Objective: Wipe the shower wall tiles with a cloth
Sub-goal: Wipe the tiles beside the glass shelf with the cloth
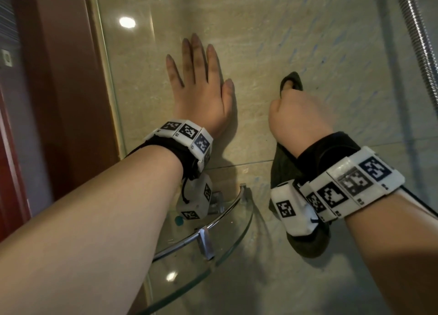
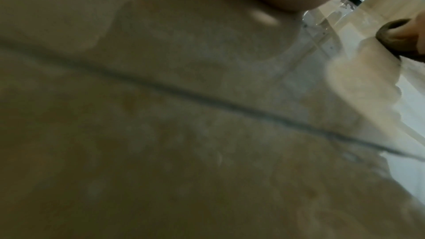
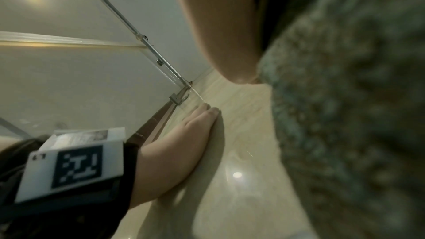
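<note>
The beige shower wall tiles (image 1: 260,42) fill the head view. My left hand (image 1: 201,82) lies flat on the wall with straight, spread fingers, left of centre; the right wrist view shows the same hand (image 3: 195,130) pressed to the tile. My right hand (image 1: 298,111) grips a dark green cloth (image 1: 282,170) and holds it against the wall. A fold of cloth (image 1: 292,81) sticks out above the knuckles, and the rest hangs under the wrist. The cloth (image 3: 345,115) fills the right side of the right wrist view. In the left wrist view the cloth (image 2: 395,37) shows at the right edge.
A glass corner shelf (image 1: 241,222) with a chrome rail sits just below both wrists. A glass shower panel (image 1: 111,77) and a red-brown door frame (image 1: 66,77) stand at the left. A metal shower hose (image 1: 419,35) runs down the right side. A grout line (image 1: 237,164) crosses under the hands.
</note>
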Demonstrator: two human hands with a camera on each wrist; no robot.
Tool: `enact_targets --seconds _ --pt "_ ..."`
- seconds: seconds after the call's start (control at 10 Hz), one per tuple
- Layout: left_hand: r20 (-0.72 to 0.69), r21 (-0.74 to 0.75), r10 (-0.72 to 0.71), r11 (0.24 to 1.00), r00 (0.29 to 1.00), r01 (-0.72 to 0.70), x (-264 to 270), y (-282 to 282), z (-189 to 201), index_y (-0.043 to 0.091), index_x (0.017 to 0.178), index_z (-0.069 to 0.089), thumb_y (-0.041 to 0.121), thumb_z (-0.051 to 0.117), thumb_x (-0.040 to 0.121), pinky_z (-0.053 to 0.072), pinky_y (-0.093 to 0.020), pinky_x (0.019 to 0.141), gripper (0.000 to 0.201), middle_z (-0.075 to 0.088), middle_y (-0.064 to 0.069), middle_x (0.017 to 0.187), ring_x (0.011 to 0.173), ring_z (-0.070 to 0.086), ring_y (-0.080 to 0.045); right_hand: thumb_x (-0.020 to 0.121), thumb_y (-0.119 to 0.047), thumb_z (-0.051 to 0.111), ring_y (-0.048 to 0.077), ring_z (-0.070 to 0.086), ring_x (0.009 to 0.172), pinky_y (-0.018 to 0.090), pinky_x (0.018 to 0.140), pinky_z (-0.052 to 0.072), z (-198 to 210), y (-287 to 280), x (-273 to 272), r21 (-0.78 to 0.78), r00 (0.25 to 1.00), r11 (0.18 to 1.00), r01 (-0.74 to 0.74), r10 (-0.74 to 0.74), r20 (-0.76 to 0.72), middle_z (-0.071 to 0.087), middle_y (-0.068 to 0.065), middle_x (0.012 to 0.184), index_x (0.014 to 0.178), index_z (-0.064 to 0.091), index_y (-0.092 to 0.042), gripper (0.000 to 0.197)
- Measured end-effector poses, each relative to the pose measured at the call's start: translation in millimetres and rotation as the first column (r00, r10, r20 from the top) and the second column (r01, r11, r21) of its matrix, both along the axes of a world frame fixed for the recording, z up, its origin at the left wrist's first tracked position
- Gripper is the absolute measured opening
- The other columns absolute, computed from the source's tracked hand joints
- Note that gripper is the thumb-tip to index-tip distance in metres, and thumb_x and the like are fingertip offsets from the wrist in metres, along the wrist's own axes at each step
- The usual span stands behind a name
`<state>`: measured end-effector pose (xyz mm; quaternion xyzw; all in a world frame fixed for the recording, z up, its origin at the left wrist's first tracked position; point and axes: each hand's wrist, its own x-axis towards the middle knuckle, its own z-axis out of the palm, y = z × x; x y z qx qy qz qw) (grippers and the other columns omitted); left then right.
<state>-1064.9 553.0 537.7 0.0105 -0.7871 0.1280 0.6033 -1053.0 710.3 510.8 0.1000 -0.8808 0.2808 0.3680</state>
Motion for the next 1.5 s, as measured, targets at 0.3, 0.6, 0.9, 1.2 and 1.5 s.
enact_targets --seconds 0.3,0.6,0.9,1.2,1.5 --pt "0.008 -0.002 -0.006 1.0 1.0 0.006 1 0 0 0.001 0.152 0.008 0.041 0.019 0.099 -0.003 -0.057 0.117 0.067 0.0 -0.023 0.159 0.148 -0.003 -0.036 0.1 -0.023 0.026 0.035 0.056 0.104 0.039 0.077 0.04 13 26 -5 0.01 0.999 1.0 0.026 -0.026 -0.047 0.058 0.019 0.118 0.151 0.021 -0.021 0.051" --pt "0.0 0.001 -0.001 1.0 1.0 0.001 0 0 0 0.001 0.152 0.009 0.04 0.02 0.099 -0.004 -0.058 0.117 0.067 0.0 -0.024 0.159 0.148 -0.003 -0.036 0.098 -0.016 0.033 0.035 0.057 0.105 0.035 0.075 0.033 7 26 -3 -0.02 0.993 0.994 0.106 -0.105 0.055 0.059 0.019 0.115 0.123 0.047 0.0 0.033" --pt "-0.012 -0.007 -0.013 1.0 1.0 0.013 -1 -1 1 0.0 0.152 0.011 0.041 0.02 0.099 -0.003 -0.058 0.117 0.068 0.002 -0.024 0.159 0.148 0.0 -0.037 0.1 -0.021 0.028 0.034 0.055 0.108 0.037 0.08 0.042 9 -4 6 0.104 0.997 0.993 -0.056 0.062 -0.055 0.057 0.018 0.122 0.148 0.028 -0.018 0.048" --pt "-0.024 -0.014 -0.017 1.0 1.0 0.017 -2 -2 0 0.001 0.152 0.012 0.041 0.021 0.099 -0.004 -0.057 0.117 0.067 0.003 -0.024 0.159 0.148 0.0 -0.037 0.1 -0.024 0.024 0.034 0.058 0.097 0.038 0.077 0.041 20 3 -3 0.151 0.992 0.988 -0.022 0.04 -0.117 0.059 0.018 0.114 0.149 0.02 -0.033 0.05" --pt "-0.017 -0.008 -0.006 1.0 1.0 0.006 -2 -1 1 0.001 0.152 0.01 0.041 0.017 0.098 -0.003 -0.058 0.117 0.068 0.002 -0.024 0.159 0.148 -0.001 -0.037 0.099 -0.02 0.027 0.034 0.056 0.097 0.038 0.073 0.038 21 31 -13 0.003 0.998 0.999 0.038 -0.038 -0.043 0.058 0.02 0.117 0.152 0.012 -0.021 0.055"
